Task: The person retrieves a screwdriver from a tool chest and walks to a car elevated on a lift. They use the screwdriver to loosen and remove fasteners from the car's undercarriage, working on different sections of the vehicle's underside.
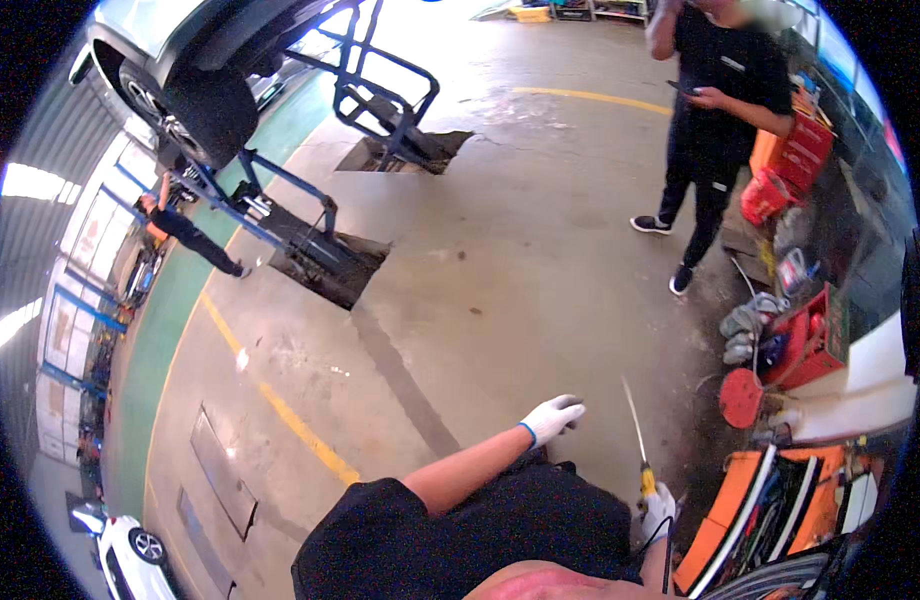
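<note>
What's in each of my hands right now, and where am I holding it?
Right hand: a long thin metal-shaft screwdriver with a yellow handle, held at the handle. Left hand: nothing.

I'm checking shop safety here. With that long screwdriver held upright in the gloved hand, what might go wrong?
1. The right hand holds the screwdriver with its thin shaft pointing up; it might jab someone leaning in.
2. A person in black stands nearby looking at a handheld device, so may not notice it.
3. Rags and red bins crowd the floor at right: a tripping risk.
</note>
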A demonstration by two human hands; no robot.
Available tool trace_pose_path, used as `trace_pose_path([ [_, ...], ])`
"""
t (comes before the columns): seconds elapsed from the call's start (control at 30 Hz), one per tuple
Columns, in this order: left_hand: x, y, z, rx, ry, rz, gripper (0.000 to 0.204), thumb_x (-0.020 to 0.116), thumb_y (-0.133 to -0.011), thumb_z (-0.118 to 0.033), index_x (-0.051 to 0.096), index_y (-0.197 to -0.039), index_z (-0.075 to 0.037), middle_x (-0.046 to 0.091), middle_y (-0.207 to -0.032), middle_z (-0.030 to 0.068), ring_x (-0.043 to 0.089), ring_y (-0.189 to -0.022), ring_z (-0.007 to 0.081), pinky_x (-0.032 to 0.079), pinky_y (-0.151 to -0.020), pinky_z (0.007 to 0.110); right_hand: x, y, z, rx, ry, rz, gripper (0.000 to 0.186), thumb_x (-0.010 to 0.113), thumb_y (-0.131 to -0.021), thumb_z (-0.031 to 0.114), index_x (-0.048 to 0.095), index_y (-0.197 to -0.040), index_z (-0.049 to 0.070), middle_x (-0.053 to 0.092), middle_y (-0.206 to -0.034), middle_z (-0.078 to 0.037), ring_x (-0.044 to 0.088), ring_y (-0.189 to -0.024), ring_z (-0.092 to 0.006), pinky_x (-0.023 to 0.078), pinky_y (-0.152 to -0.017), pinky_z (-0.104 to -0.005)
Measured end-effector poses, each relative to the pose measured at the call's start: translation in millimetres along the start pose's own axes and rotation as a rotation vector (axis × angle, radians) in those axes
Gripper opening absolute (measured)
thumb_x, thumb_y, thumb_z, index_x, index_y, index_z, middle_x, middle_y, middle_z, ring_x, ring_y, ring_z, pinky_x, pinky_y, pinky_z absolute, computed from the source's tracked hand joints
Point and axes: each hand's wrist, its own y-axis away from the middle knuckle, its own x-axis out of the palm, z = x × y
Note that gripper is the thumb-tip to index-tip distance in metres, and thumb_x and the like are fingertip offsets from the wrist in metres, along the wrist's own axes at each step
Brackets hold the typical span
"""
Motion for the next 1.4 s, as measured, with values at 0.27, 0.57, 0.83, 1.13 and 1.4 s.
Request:
trace_pose_path([
  [0.27, -201.0, -17.5, -57.6, 0.065, 0.640, -0.224, 0.045, 0.057, -0.107, -0.031, 0.055, -0.143, -0.005, 0.070, -0.127, 0.0105, 0.065, -0.086, 0.0156, 0.052, -0.075, 0.032, 218.1, -64.2, 215.1, -0.086, 0.196, 0.702, 0.038, 0.059, -0.078, 0.021, 0.066, -0.108, -0.001, 0.065, -0.081, -0.005, 0.058, -0.065, -0.0120, 0.047, -0.061, -0.0258],
  [0.57, -388.2, -97.5, -169.4, 0.209, 0.694, -0.443, 0.034, 0.055, -0.108, -0.025, 0.059, -0.132, -0.002, 0.070, -0.113, 0.0132, 0.066, -0.084, 0.0159, 0.053, -0.074, 0.032, 398.6, -231.7, 337.3, -0.072, 0.204, 0.953, 0.037, 0.065, -0.087, 0.031, 0.068, -0.107, -0.001, 0.066, -0.083, -0.003, 0.059, -0.074, -0.0105, 0.045, -0.067, -0.0260],
  [0.83, -514.2, -220.6, -287.0, 0.206, 0.587, -0.646, 0.035, 0.052, -0.109, -0.024, 0.055, -0.133, 0.001, 0.068, -0.111, 0.0187, 0.066, -0.082, 0.0239, 0.053, -0.074, 0.037, 538.8, -421.6, 468.6, -0.056, 0.362, 1.166, 0.044, 0.068, -0.091, 0.035, 0.071, -0.108, -0.006, 0.070, -0.087, -0.009, 0.064, -0.081, -0.0166, 0.051, -0.078, -0.0318],
  [1.13, -677.3, -316.2, -361.3, 0.260, 0.641, -0.806, 0.034, 0.053, -0.109, -0.026, 0.057, -0.131, -0.001, 0.068, -0.110, 0.0165, 0.065, -0.087, 0.0228, 0.052, -0.075, 0.037, 713.9, -559.9, 590.2, 0.088, 0.348, 1.410, 0.049, 0.071, -0.088, 0.036, 0.070, -0.117, -0.003, 0.070, -0.095, -0.005, 0.064, -0.086, -0.0156, 0.051, -0.079, -0.0304],
  [1.4, -869.3, -421.4, -419.3, 0.300, 0.574, -0.836, 0.029, 0.054, -0.109, -0.027, 0.059, -0.127, -0.005, 0.069, -0.105, 0.0123, 0.064, -0.082, 0.0200, 0.050, -0.069, 0.034, 892.6, -645.3, 682.2, 0.273, 0.136, 1.414, 0.064, 0.077, -0.081, 0.037, 0.063, -0.128, -0.005, 0.070, -0.105, -0.011, 0.067, -0.095, -0.0195, 0.053, -0.087, -0.0332],
])
